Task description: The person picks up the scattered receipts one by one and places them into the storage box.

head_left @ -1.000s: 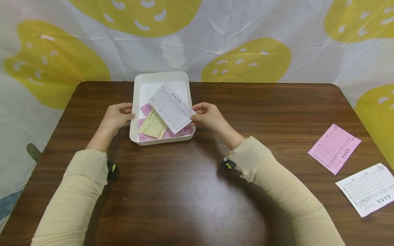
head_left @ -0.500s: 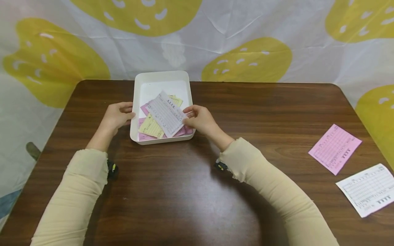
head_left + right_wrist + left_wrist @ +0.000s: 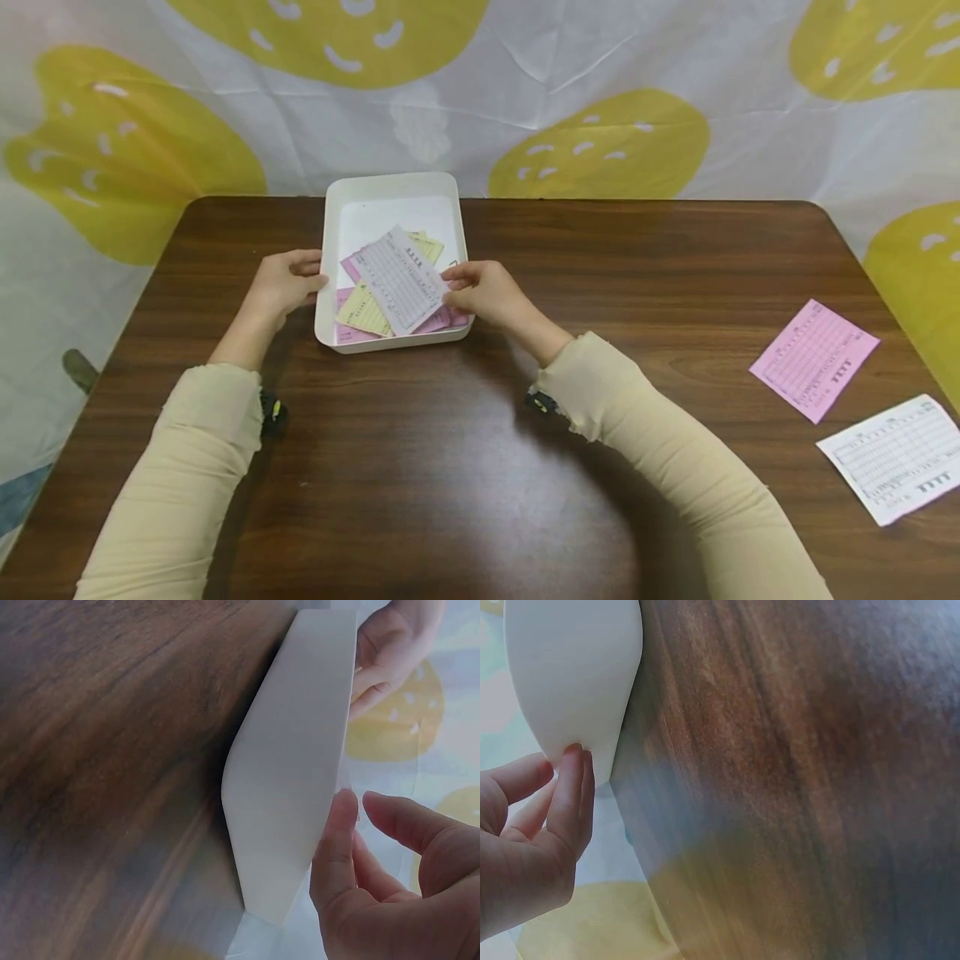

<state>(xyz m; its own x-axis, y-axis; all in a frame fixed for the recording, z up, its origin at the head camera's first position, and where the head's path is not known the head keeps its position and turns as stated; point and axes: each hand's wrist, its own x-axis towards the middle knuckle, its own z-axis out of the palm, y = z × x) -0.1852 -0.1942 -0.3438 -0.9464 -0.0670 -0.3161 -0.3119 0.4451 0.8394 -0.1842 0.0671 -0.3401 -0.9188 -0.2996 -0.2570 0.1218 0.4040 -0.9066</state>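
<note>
A white rectangular tray (image 3: pixel 369 218) stands at the far side of the table, with several printed slips inside. On top lies a white slip (image 3: pixel 401 283), over a yellow slip (image 3: pixel 362 312) and a pink slip (image 3: pixel 354 335). My left hand (image 3: pixel 281 283) touches the tray's left side; in the left wrist view its fingertips (image 3: pixel 572 750) rest against the outer wall. My right hand (image 3: pixel 491 293) reaches over the right rim, fingertips at the white slip's edge. The right wrist view shows a small gap between that thumb (image 3: pixel 394 814) and forefinger.
A pink slip (image 3: pixel 815 360) and a white slip (image 3: pixel 896 458) lie on the brown wooden table (image 3: pixel 420 467) at the right. A white cloth with yellow shapes (image 3: pixel 600 142) hangs right behind the table's far edge.
My right hand moved left and lowered the white slip deeper into the tray, onto the other slips, and has let it go. My left hand has stayed at the tray's side.
</note>
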